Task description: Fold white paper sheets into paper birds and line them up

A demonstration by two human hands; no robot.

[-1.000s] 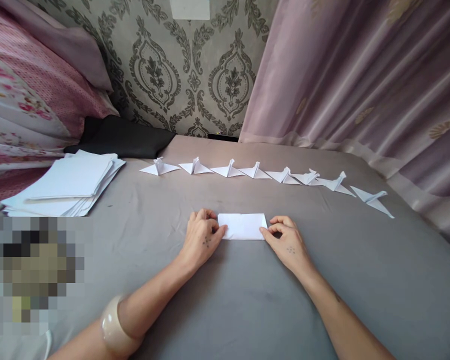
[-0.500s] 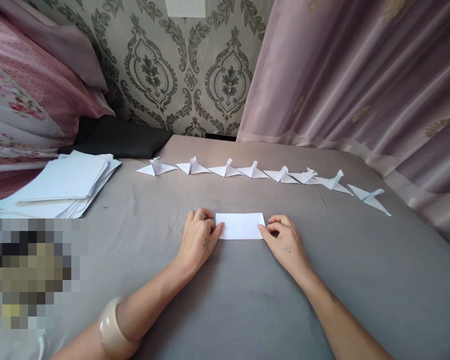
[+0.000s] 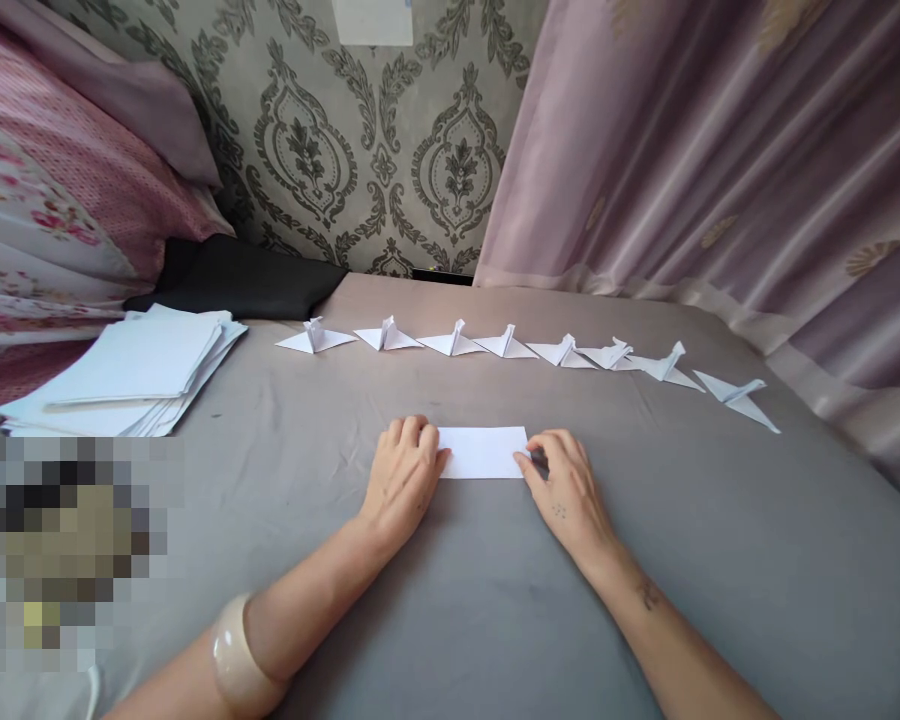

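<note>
We find the white paper rectangle (image 3: 482, 453) lying flat in the centre of the frame, a little below the middle, on a grey cloth surface (image 3: 480, 620). Our left hand (image 3: 403, 475) has its thumb on the rectangle's left end, the other fingers bunched over that edge, gripping it. Our right hand (image 3: 566, 480) pinches the right end between thumb and forefinger, the remaining fingers curled. We wear a pale bangle (image 3: 234, 650) on the left forearm, lower left of the frame.

Beyond the hands, we see eight folded paper birds (image 3: 508, 345) in a row running from centre left to the right of the frame; several wing tips meet or overlap. A stack of white paper (image 3: 135, 362) sits at the left, just beside a black cover (image 3: 247, 278). Patterned wallpaper (image 3: 384, 205) fills the upper middle, and a pink curtain (image 3: 645, 170) hangs at upper right.
</note>
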